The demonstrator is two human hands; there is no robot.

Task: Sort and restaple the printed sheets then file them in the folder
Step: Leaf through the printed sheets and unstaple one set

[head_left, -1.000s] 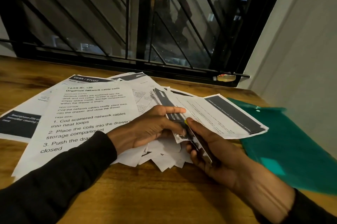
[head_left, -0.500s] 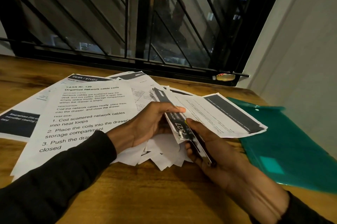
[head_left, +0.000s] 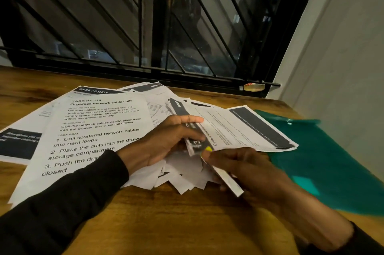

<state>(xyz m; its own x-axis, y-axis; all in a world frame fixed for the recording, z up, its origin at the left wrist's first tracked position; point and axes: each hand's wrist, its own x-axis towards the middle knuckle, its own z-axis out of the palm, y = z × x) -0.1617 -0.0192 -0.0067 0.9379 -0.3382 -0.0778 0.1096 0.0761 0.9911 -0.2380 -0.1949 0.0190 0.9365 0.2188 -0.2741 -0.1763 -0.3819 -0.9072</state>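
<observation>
A home study: wooden desk [head_left: 166, 223] with printed sheets [head_left: 99, 130] beneath a barred window [head_left: 145, 26].

Printed sheets [head_left: 99, 130] fanned loosely over my desk's middle and left, text up. One stapled bundle [head_left: 239, 130] raised at its near corner. Green folder [head_left: 324, 161] flat by right edge, apparently closed.

Black long sleeves [head_left: 62, 209] cover both forearms to the wrists; hands bare.
</observation>
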